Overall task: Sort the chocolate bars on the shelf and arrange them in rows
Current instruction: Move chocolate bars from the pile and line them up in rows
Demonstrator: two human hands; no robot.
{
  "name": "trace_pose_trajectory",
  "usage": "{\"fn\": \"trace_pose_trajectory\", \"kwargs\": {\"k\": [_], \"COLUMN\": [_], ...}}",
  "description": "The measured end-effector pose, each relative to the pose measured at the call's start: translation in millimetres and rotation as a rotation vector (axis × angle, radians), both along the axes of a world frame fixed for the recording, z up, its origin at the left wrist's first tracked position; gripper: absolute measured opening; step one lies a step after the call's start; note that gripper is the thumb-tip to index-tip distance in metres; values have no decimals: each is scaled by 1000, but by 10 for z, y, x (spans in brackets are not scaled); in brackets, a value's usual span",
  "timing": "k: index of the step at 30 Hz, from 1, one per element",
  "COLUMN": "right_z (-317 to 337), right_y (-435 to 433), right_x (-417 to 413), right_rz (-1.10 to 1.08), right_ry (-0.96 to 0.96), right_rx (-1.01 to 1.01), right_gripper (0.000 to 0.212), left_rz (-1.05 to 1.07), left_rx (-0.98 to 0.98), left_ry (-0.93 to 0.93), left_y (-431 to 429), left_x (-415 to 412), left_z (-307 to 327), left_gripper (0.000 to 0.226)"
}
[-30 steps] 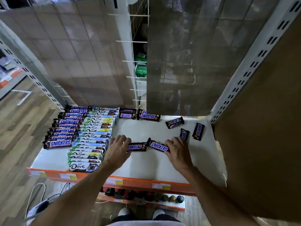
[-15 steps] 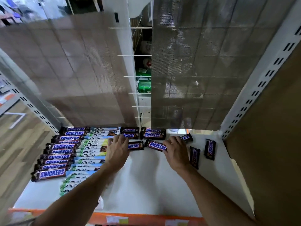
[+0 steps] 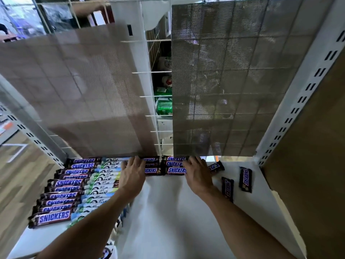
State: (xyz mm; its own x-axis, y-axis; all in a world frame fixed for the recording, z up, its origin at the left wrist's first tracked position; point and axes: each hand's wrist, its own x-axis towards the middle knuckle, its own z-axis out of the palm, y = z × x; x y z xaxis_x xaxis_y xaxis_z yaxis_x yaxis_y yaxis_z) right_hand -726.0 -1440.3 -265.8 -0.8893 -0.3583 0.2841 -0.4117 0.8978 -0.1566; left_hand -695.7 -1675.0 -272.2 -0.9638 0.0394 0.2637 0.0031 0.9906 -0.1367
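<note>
White shelf (image 3: 168, 227) taken as landmark. Shelf left: column of long Snickers bars (image 3: 56, 199), labels up. Touching it on the right is a column of Dove bars (image 3: 101, 184). Shelf back, centre: left hand (image 3: 132, 176) palm down, fingers nearly straight, resting on the bars there and gripping nothing. Right hand (image 3: 197, 174) is also flat, fingertips against the right end of the back Snickers rows (image 3: 176, 170). Shelf right: three short Snickers bars (image 3: 245, 179) lie loose, apart from each other.
</note>
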Motion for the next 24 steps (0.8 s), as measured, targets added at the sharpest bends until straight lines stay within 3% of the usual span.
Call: {"fn": "trace_pose_trajectory", "kwargs": {"k": [24], "right_z": [-75], "right_y": [-120], "right_x": [-52], "right_rz": [29], "right_ry": [-15], "right_rx": [-54], "right_gripper": [55], "left_rz": [-9], "left_rx": [51], "left_ry": [-13], "left_y": [44], "left_x": [50], "left_z": [53], "left_gripper": [58]}}
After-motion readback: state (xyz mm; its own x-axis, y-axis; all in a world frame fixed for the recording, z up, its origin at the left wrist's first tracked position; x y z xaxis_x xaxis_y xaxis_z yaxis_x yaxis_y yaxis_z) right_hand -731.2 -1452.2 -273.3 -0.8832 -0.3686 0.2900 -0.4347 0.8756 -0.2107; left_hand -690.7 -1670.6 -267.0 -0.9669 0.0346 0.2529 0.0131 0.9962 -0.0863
